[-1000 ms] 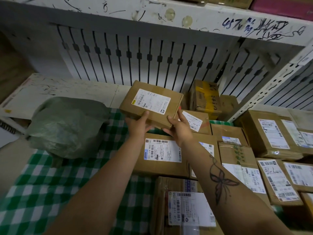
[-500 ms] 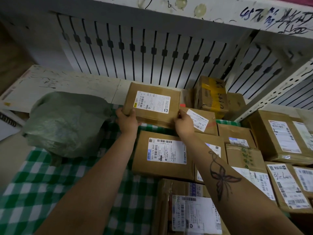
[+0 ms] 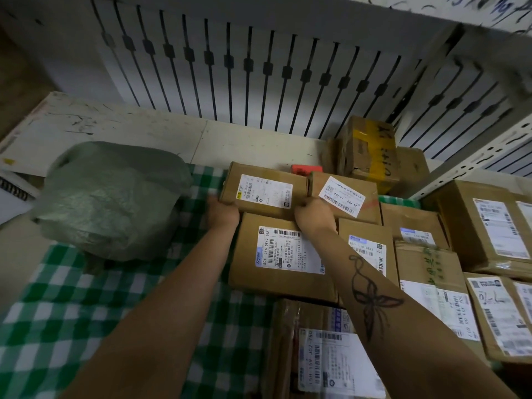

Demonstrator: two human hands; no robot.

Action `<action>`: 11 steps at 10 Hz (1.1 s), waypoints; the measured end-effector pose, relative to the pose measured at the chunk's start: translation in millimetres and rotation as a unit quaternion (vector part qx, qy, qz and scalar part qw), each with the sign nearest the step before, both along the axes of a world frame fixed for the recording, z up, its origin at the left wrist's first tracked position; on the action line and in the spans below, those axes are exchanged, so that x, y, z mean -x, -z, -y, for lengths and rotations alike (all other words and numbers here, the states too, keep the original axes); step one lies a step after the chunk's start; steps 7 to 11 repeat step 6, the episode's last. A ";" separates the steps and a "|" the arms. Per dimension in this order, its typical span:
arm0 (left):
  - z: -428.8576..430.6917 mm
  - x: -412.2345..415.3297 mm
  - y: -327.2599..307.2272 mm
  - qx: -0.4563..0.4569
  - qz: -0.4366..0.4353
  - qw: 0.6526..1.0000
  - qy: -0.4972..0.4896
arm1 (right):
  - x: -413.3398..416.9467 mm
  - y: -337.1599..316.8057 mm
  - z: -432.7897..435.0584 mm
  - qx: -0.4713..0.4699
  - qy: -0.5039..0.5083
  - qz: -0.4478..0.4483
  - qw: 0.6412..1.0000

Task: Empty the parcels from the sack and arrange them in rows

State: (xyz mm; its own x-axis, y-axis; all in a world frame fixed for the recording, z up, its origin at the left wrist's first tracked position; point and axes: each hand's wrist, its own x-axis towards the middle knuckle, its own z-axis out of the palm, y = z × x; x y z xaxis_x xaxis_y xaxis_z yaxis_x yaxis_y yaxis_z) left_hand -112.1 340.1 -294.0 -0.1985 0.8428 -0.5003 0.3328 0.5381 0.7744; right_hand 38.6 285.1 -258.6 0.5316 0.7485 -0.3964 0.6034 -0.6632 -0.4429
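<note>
My left hand grips the near left corner of a flat brown parcel, and my right hand grips its near right corner. The fingers of both are tucked out of my sight at the box's near edge, so I see only the backs and knuckles. The parcel lies label up at the left end of the far row, over the green-and-white checked cloth. I cannot tell whether it rests fully on the cloth.

Its right side is against a slanted-label parcel. Its near edge runs just beside a large parcel, and my wrists cross that one's far corners. Closer to me lies a taped parcel. More boxes lie label up in rows to the right.

Behind the slanted-label parcel I see a small red item and a crumpled yellow-taped box. Left of my left hand the grey-green sack slumps on the cloth, near the parcel but apart from it. A scuffed white board lies beyond it, under a slatted panel. A perforated shelf upright crosses at the right.
</note>
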 end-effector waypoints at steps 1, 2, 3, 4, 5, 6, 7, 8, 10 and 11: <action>2.9 -1.3 1.8 0.011 -0.025 1.000 0.016 | 2.3 0.9 2.3 0.034 -0.030 0.012 0.999; 3.2 -0.4 0.3 0.015 -0.055 0.997 0.043 | 5.0 -2.1 7.6 0.043 -0.061 0.032 0.997; 7.6 -1.5 -5.5 0.018 -0.064 0.996 0.058 | 7.1 -6.9 14.5 0.011 -0.072 0.048 0.996; 14.1 -3.2 -12.3 0.028 -0.030 0.998 0.039 | 9.6 -15.7 19.9 -0.010 -0.062 0.047 0.997; 22.0 -3.5 -20.5 0.022 -0.048 0.997 0.050 | 11.6 -27.5 31.0 -0.044 -0.064 0.034 0.996; 31.6 -5.8 -31.7 -0.040 -0.114 0.990 0.076 | 10.1 -32.0 37.1 -0.067 -0.046 0.025 0.996; 31.6 -5.8 -31.7 -0.040 -0.114 0.990 0.076 | 10.1 -32.0 37.1 -0.067 -0.046 0.025 0.996; 31.6 -5.8 -31.7 -0.040 -0.114 0.990 0.076 | 10.1 -32.0 37.1 -0.067 -0.046 0.025 0.996; 31.6 -5.8 -31.7 -0.040 -0.114 0.990 0.076 | 10.1 -32.0 37.1 -0.067 -0.046 0.025 0.996; 31.6 -5.8 -31.7 -0.040 -0.114 0.990 0.076 | 10.1 -32.0 37.1 -0.067 -0.046 0.025 0.996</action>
